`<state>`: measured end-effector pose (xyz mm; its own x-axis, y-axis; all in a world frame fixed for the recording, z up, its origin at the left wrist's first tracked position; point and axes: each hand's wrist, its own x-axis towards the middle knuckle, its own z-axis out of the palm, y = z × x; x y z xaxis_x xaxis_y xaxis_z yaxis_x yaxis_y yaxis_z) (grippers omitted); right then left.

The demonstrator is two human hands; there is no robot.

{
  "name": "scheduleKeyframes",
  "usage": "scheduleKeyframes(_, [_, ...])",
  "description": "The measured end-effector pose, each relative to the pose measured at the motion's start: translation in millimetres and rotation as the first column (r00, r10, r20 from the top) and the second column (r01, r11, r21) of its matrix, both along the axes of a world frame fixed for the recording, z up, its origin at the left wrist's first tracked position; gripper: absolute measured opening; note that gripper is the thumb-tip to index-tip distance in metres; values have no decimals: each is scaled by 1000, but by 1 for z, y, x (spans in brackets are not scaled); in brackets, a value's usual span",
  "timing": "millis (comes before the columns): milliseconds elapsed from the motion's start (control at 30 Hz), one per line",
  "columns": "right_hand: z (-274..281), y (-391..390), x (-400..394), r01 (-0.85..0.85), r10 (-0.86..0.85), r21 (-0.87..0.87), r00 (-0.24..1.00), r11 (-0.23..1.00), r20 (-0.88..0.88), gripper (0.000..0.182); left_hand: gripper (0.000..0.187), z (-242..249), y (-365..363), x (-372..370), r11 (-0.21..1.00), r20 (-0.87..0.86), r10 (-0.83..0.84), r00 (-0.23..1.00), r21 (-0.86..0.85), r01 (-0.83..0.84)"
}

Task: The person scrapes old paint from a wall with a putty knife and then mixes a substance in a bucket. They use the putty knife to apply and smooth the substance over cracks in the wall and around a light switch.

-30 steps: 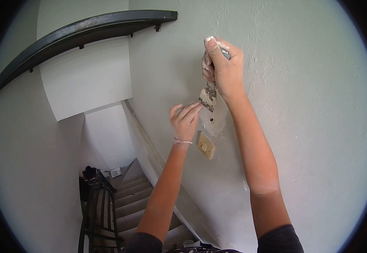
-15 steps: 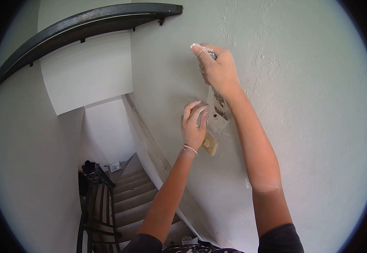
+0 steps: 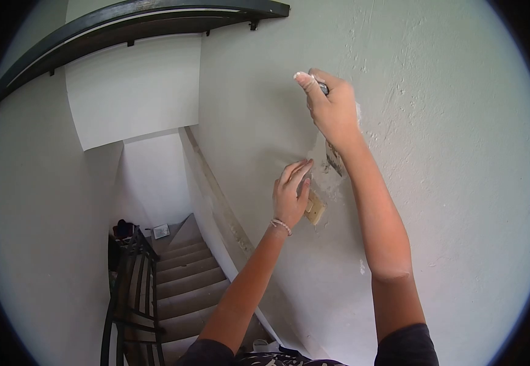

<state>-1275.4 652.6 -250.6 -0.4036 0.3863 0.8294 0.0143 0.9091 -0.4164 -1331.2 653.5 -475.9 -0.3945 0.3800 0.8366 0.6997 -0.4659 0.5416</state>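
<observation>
My right hand (image 3: 333, 110) is wrapped round the dark handle of a putty knife, its thumb pointing up and smeared with white paste. Below the fist the knife's stained metal blade (image 3: 334, 160) points down against the wall, partly hidden by my wrist. Lower and to the left, my left hand (image 3: 290, 194) is open beside the wall, fingers stretched up toward a pale patch of filler (image 3: 329, 185). A yellowed light switch plate (image 3: 315, 210) sits right by its thumb, partly covered by the hand. White dust marks both hands.
The grey-green wall (image 3: 448, 183) has rough, bumpy streaks at upper right. A stairway (image 3: 188, 274) descends at lower left, with a dark metal railing (image 3: 132, 287) along it. Another dark rail (image 3: 155, 18) curves across the top left. A small white item (image 3: 161, 231) lies on the landing below.
The view has shifted, so most things appear farther right. Against the switch plate, both hands have come down slightly, the right one still gripping the putty knife.
</observation>
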Motion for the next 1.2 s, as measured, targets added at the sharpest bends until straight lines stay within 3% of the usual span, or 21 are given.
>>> scheduleKeyframes(267, [1,4,2,-21,22,22,999,1000,-49,50,48,3,-3,-1,1000,6,-21,1000,-5,21])
scheduleKeyframes(767, [5,-5,7,-143,135,-116,988,983,-80,51,52,5,-5,-2,998,25,-45,999,-42,46])
scheduleKeyframes(967, [-6,11,0,-124,119,-140,992,982,-46,49,58,7,-12,-4,996,-15,-49,999,-79,48])
scheduleKeyframes(1200, [-1,8,4,-101,95,-136,994,986,-47,47,53,7,-12,0,996,31,-45,998,-72,47])
